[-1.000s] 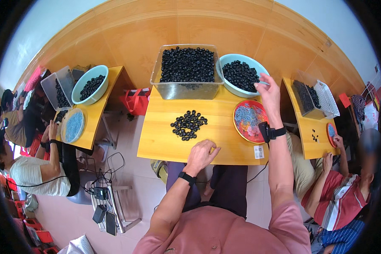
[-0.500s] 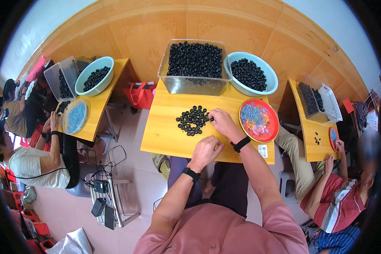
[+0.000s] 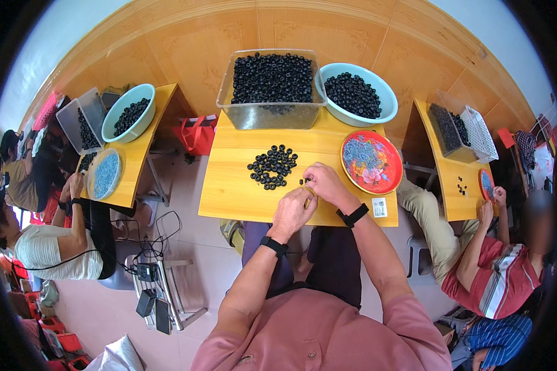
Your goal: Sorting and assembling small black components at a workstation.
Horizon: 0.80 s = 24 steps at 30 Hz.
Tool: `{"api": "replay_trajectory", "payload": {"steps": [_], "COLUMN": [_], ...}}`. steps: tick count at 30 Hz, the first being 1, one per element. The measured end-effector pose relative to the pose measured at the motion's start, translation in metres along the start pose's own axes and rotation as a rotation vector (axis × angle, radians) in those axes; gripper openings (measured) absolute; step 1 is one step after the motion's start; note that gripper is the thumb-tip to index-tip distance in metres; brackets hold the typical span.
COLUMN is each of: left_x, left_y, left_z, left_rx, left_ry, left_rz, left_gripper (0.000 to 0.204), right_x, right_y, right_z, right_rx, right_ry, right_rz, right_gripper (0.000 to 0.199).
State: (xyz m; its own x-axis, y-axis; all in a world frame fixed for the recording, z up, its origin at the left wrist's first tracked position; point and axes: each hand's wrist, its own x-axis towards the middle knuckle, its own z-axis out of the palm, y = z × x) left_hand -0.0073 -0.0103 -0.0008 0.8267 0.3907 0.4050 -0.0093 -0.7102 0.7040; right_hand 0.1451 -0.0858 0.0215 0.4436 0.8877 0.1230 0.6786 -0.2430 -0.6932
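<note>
My right hand [image 3: 326, 184] is above the yellow table's near half, its thumb and fingers closed on a small black ring-shaped part [image 3: 307, 180]. Just below and to the left, my left hand [image 3: 293, 211] has its fingers curled in a pinch close to the right fingertips. What the left fingers hold, if anything, is too small to make out. A loose group of black ring-shaped parts [image 3: 273, 166] lies beyond my left hand. To the right of my right hand, a red flowered tray [image 3: 390, 177] carries a heap of small blue-grey pieces [image 3: 362, 153].
A clear plastic bin [image 3: 269, 117] full of black parts stands at the table's back, beside a light blue basin [image 3: 387, 102] of similar parts. Co-workers sit at a left table [image 3: 127, 185] and a right table [image 3: 455, 207]. A red bag [image 3: 195, 137] hangs left of my table.
My right hand has drawn back from the group with a black part. My left hand has come up toward it, so the fingertips of both are close together. The whole view has shifted slightly.
</note>
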Motion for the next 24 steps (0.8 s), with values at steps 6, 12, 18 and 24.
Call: {"api": "replay_trajectory", "payload": {"steps": [6, 12, 18, 24], "left_x": [-0.001, 0.002, 0.003, -0.002], "left_y": [0.005, 0.0, -0.004, -0.001], "left_z": [-0.003, -0.005, -0.001, -0.004], "left_rx": [-0.181, -0.218, -0.268, -0.195], "left_ry": [0.023, 0.043, 0.054, -0.03], "left_rz": [-0.219, -0.19, -0.167, -0.189], "left_gripper": [0.025, 0.035, 0.024, 0.023], "right_x": [-0.02, -0.044, -0.057, -0.069], "right_y": [-0.004, -0.006, 0.001, -0.008], "right_z": [-0.002, 0.01, 0.029, 0.022], "right_rx": [0.075, 0.52, 0.777, 0.588], "right_ry": [0.138, 0.218, 0.306, 0.261], "right_rz": [-0.02, 0.163, 0.119, 0.137], "right_gripper": [0.021, 0.019, 0.017, 0.018]}}
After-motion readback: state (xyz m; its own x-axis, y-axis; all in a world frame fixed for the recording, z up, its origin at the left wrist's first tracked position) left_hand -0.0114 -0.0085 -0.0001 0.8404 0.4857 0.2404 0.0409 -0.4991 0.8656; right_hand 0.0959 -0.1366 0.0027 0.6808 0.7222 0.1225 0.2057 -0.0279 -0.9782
